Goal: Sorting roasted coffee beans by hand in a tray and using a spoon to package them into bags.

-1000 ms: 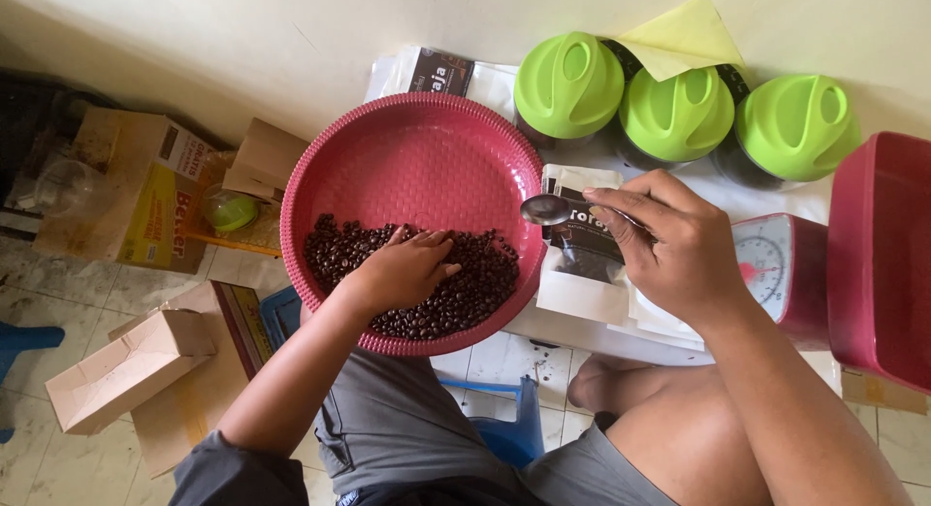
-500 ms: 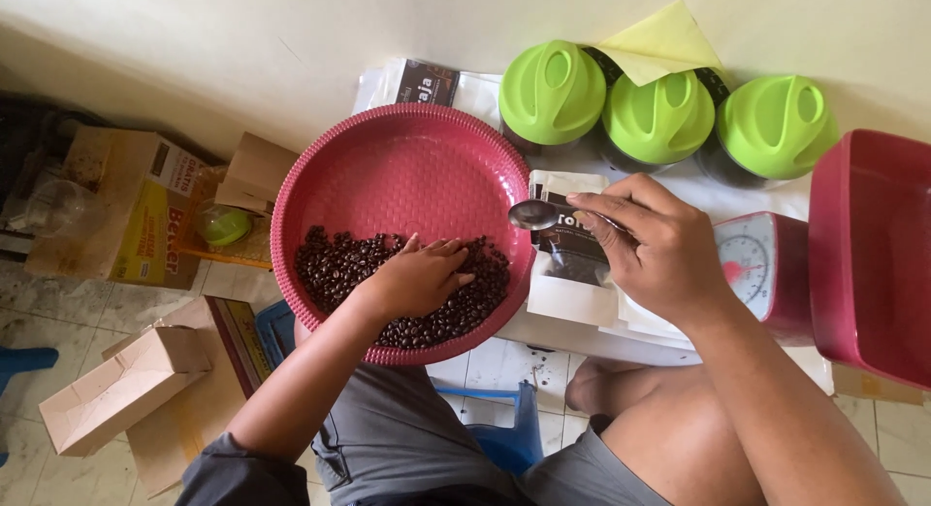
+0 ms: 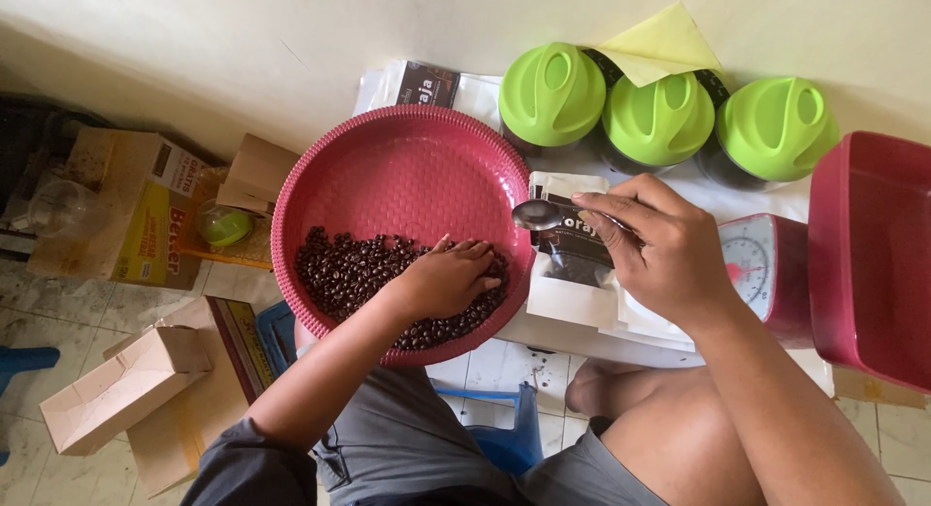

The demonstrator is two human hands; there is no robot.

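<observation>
Soft, even daylight fills my view, bright without harsh glare. A faint sheen sits on the 3 green lids (image 3: 663,118). My left hand (image 3: 448,278) casts only a weak shadow on the beans (image 3: 349,273). Focus is sharp throughout; the edges bend slightly.

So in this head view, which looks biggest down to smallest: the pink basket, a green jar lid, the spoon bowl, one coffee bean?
1. Pink basket, by far the widest.
2. Green jar lid; all three lids look alike.
3. Spoon bowl, held in the right hand.
4. One coffee bean, tiny.
</observation>
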